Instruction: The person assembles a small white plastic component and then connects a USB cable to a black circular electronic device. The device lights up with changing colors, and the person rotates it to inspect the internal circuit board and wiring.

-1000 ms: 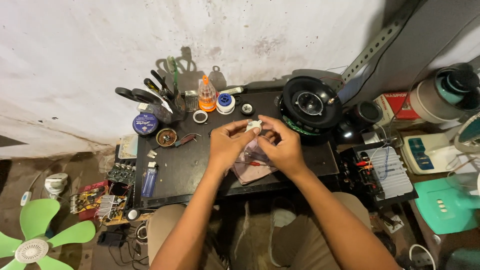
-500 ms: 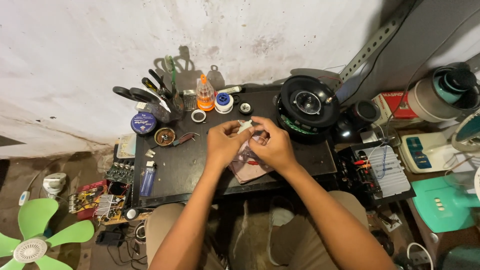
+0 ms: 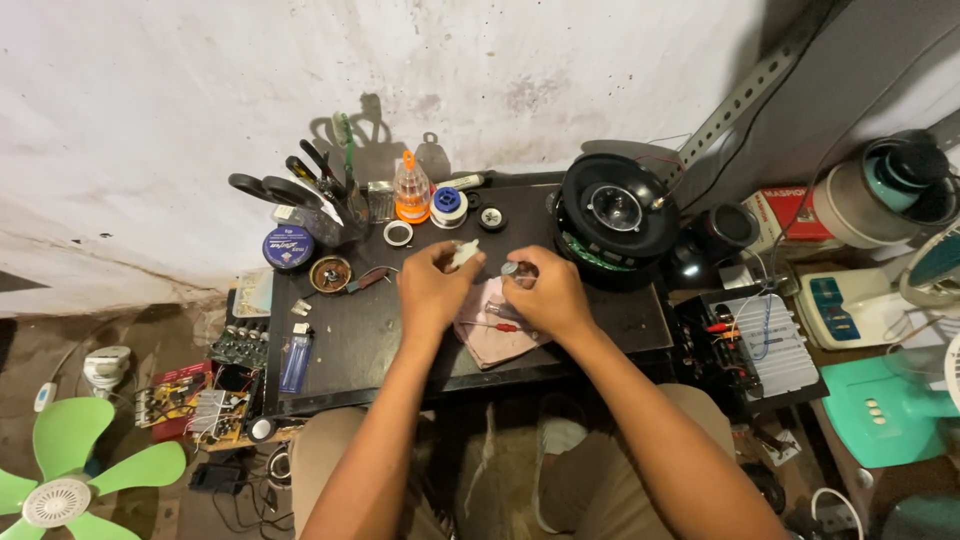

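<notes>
My left hand (image 3: 432,290) pinches a small white part (image 3: 464,252) at its fingertips over the dark worktable (image 3: 380,330). A few centimetres to the right, my right hand (image 3: 545,295) holds a small round metal piece (image 3: 510,268) between thumb and finger. The two pieces are apart. Beneath both hands lies a pink cloth (image 3: 495,335) with a thin red-tipped tool (image 3: 497,326) resting on it.
A large black speaker (image 3: 617,215) sits at the table's right back. A tool cup with scissors (image 3: 322,205), an orange bottle (image 3: 411,190), solder spool (image 3: 447,205), tape ring (image 3: 398,234), round tins and a blue lighter (image 3: 296,358) fill the left. Circuit boards (image 3: 760,345) and fans (image 3: 60,470) flank the table.
My hands were together on one small white object; now they have drawn apart, the left keeping the white part and the right a metal piece. The view shifted slightly.
</notes>
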